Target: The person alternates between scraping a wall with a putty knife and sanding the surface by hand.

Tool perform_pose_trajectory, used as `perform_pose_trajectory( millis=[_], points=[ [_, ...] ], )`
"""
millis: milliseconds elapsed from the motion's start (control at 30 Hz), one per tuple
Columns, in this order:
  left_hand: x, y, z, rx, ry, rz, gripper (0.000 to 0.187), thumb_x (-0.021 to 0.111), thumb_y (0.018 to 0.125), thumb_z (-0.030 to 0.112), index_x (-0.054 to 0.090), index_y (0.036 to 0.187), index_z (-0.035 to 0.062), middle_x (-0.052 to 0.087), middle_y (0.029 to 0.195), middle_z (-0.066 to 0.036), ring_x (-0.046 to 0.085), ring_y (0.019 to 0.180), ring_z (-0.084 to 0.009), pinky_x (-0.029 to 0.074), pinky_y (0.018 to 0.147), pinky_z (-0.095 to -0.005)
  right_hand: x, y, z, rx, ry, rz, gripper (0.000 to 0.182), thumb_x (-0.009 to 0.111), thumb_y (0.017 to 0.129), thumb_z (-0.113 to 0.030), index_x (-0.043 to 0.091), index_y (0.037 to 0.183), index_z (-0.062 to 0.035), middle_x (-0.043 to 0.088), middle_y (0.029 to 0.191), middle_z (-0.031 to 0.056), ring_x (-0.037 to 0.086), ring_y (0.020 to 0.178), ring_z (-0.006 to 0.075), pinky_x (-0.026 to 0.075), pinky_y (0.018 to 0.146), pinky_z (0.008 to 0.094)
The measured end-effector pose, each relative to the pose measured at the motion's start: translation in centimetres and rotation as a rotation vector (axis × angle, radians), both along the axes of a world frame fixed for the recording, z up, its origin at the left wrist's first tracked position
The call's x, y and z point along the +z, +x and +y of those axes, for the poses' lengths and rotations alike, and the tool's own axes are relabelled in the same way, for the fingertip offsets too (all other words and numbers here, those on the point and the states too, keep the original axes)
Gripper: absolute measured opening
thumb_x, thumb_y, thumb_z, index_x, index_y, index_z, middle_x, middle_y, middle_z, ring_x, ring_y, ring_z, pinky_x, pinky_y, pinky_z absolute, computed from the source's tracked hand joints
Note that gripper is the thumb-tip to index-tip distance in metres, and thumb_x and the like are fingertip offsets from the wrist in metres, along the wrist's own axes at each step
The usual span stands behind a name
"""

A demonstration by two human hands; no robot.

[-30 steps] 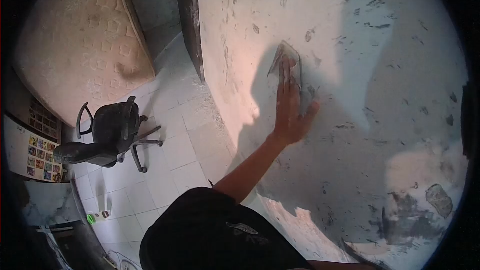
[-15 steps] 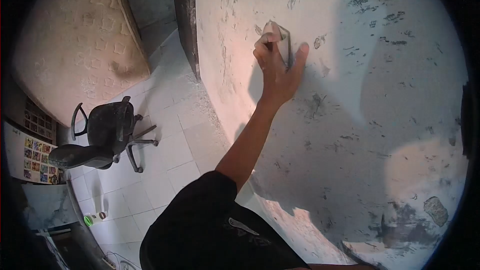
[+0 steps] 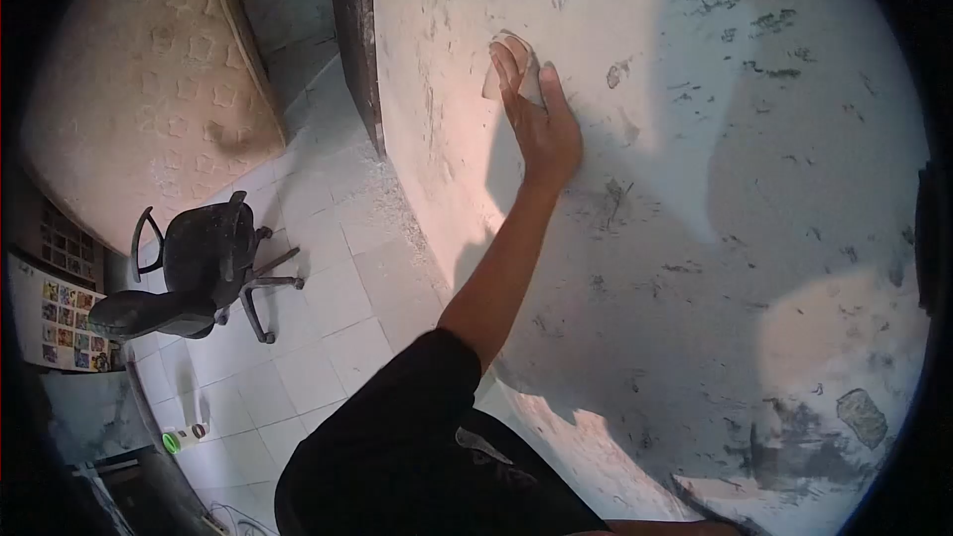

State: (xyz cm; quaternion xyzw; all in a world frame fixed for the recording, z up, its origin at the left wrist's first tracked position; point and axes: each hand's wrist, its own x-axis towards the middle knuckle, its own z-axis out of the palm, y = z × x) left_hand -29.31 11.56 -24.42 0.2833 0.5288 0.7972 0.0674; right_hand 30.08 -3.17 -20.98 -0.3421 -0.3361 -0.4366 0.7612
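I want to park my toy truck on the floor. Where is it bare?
The white tile floor is bare between the black office chair and the wall. Dust and crumbs line the wall's foot. Past the chair, a small green-topped container and cables crowd it.
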Motion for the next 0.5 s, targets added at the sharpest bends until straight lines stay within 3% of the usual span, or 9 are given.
perform_pose_trajectory(
  millis=[67, 133, 233, 267, 400, 467, 500],
  points=[
    [0.1, 1.1, -0.4, 0.04, 0.039, 0.035, 0.075, 0.034, 0.105, 0.041, 0.001, 0.155, -0.0045, 0.0, 0.162, -0.026, 0.005, 0.151, -0.0376, 0.01, 0.122, -0.0466, 0.4, -2.9, 0.6, -0.008, -0.006, 0.022, 0.039, 0.061, 0.098, -0.041, 0.054, 0.091, -0.0034, 0.05, 0.07, 0.0025, 0.045, 0.054, 0.0115, 0.041, 0.046, 0.0287],
    [-1.6, 5.7, -2.3, 0.028, 0.006, 0.252, 0.074, 0.028, 0.105, 0.043, 0.001, 0.155, -0.0034, 0.001, 0.162, -0.026, 0.003, 0.151, -0.0379, 0.008, 0.121, -0.0487, 0.4, -3.1, 0.5, -0.01, 0.003, 0.051, 0.039, 0.061, 0.098, -0.041, 0.054, 0.091, -0.0034, 0.05, 0.069, 0.0025, 0.045, 0.054, 0.0115, 0.041, 0.046, 0.0287],
    [-3.2, 5.3, -2.4, 0.073, -0.103, 0.455, 0.072, 0.025, 0.105, 0.042, 0.001, 0.156, -0.0021, 0.002, 0.162, -0.026, 0.001, 0.151, -0.0383, 0.007, 0.121, -0.0507, 0.6, -2.5, 0.8, -0.025, 0.004, 0.053, 0.039, 0.061, 0.098, -0.041, 0.054, 0.091, -0.0034, 0.05, 0.069, 0.0023, 0.045, 0.053, 0.0114, 0.041, 0.045, 0.0286],
    [-2.7, 4.2, -1.5, 0.044, 0.019, 0.344, 0.073, 0.027, 0.105, 0.045, 0.004, 0.156, -0.0022, 0.002, 0.163, -0.024, 0.002, 0.151, -0.0384, 0.007, 0.121, -0.0489, 0.5, -2.5, 0.8, -0.03, 0.004, 0.041, 0.039, 0.061, 0.098, -0.041, 0.053, 0.091, -0.0034, 0.05, 0.069, 0.0023, 0.045, 0.053, 0.0113, 0.041, 0.045, 0.0286],
    [0.3, -1.4, 1.0, 0.092, 0.055, 0.203, 0.076, 0.029, 0.104, 0.048, 0.006, 0.156, -0.002, 0.002, 0.163, -0.023, 0.004, 0.151, -0.038, 0.009, 0.121, -0.0466, 0.8, -2.5, 0.6, -0.058, -0.013, 0.014, 0.039, 0.06, 0.098, -0.041, 0.053, 0.091, -0.0034, 0.049, 0.069, 0.0022, 0.045, 0.052, 0.0112, 0.041, 0.044, 0.0285],
    [0.3, 0.1, 0.7, 0.04, 0.081, 0.012, 0.074, 0.032, 0.104, 0.046, 0.006, 0.157, 0.0011, 0.002, 0.164, -0.021, 0.003, 0.151, -0.0372, 0.009, 0.122, -0.0477, 0.6, -3.0, 0.8, -0.065, -0.02, 0.03, 0.039, 0.06, 0.098, -0.041, 0.053, 0.091, -0.0034, 0.049, 0.069, 0.0021, 0.045, 0.052, 0.0111, 0.041, 0.044, 0.0284],
    [-0.3, 2.9, -0.7, 0.034, 0.051, 0.125, 0.073, 0.032, 0.104, 0.046, 0.006, 0.157, 0.0021, 0.002, 0.164, -0.02, 0.003, 0.151, -0.0372, 0.008, 0.122, -0.0487, 0.6, -3.2, 0.8, -0.064, -0.016, 0.042, 0.039, 0.06, 0.098, -0.041, 0.053, 0.091, -0.0035, 0.049, 0.068, 0.002, 0.044, 0.052, 0.0111, 0.041, 0.043, 0.0284]
  ],
)
